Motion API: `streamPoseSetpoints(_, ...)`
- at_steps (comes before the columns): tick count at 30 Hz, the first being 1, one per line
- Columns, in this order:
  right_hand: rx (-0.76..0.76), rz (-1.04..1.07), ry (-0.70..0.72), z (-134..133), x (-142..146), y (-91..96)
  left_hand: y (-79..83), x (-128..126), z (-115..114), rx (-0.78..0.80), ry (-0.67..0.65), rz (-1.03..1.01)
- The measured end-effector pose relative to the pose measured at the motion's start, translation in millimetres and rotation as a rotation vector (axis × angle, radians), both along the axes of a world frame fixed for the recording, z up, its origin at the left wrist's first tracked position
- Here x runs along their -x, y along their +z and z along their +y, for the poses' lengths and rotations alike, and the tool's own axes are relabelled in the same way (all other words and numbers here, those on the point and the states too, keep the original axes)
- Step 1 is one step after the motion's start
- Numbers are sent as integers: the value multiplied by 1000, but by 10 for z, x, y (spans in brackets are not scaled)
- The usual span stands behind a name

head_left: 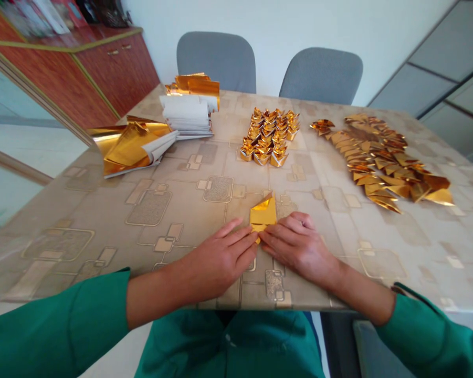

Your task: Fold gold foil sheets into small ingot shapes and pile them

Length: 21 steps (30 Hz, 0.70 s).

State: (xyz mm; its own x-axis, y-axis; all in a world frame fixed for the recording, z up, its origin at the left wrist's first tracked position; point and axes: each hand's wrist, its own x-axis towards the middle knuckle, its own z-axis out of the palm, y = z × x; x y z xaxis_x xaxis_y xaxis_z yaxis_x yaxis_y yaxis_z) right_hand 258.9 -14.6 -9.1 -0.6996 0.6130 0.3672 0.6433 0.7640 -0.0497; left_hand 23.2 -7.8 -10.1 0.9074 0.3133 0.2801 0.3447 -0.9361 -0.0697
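Observation:
A small gold foil sheet [263, 212], partly folded, lies on the table [114, 210] in front of me. My left hand [216, 260] and my right hand [299, 247] rest flat on the table with their fingertips pressing the sheet's near edge from either side. Both hands' fingers are stretched out and close together. Green sleeves cover both forearms.
A cluster of several folded gold ingots [270, 136] sits mid-table. A row of folded gold pieces [386, 157] runs along the right. Loose gold sheets [132, 147] and a stack of white-backed sheets [189, 113] lie at the left. Two grey chairs [216, 60] stand behind the table.

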Motion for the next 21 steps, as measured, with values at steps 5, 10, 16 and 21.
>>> streamPoseSetpoints(5, 21, -37, -73, -93, -104, 14, 13, -4, -10, 38, 11, 8)
streamPoseSetpoints(10, -23, -49, -113, -75, -196, 14, -10, 32, -39, 101, 44, 32)
streamPoseSetpoints(16, 22, -64, -103, -81, -231, 18, -49, 100, -66, 113, 55, 37)
streamPoseSetpoints(21, 87, -160, -94, -184, -178, 61, -40, 67, -37, 175, 69, 0)
